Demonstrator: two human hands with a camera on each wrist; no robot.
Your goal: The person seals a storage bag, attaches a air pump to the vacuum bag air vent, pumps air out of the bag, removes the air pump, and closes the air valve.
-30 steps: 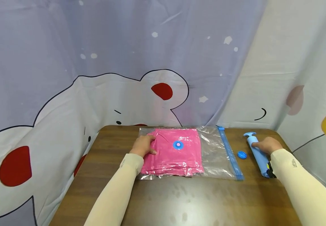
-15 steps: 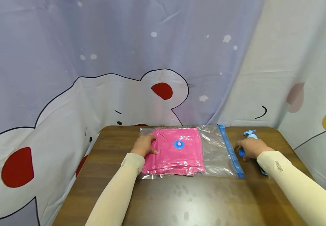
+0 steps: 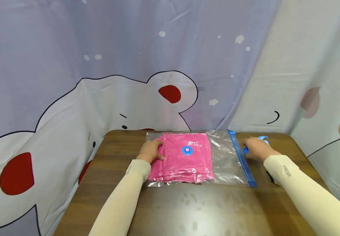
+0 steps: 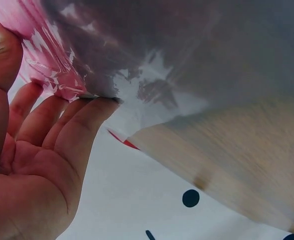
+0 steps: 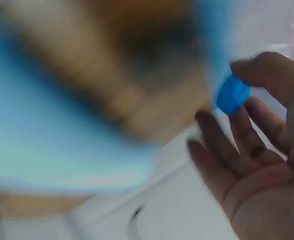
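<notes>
A clear vacuum storage bag [image 3: 226, 164] with folded pink fabric [image 3: 181, 167] inside lies flat on the table. Set in its top is a blue round valve [image 3: 187, 150], whose centre is pink. My left hand [image 3: 148, 151] rests at the bag's left edge, thumb apart from the fingers, the fingertips touching the plastic. Beyond the bag's right end, my right hand [image 3: 256, 149] pinches a small blue round cap [image 5: 233, 95] between thumb and fingers. Beneath that hand and forearm lies a light-blue hand pump [image 3: 263, 138], mostly hidden apart from its handle and dark lower end.
A blue zip strip [image 3: 242, 160] with a slider [image 3: 232, 132] closes off the bag's right end. The brown wooden table [image 3: 193, 213] extends toward me. Behind and at both sides hangs a printed curtain [image 3: 128, 105]. The right wrist view is blurred at left.
My right hand has left the pump, moved left to the cap and picked it up from the table. The left hand and the bag have stayed in place.
</notes>
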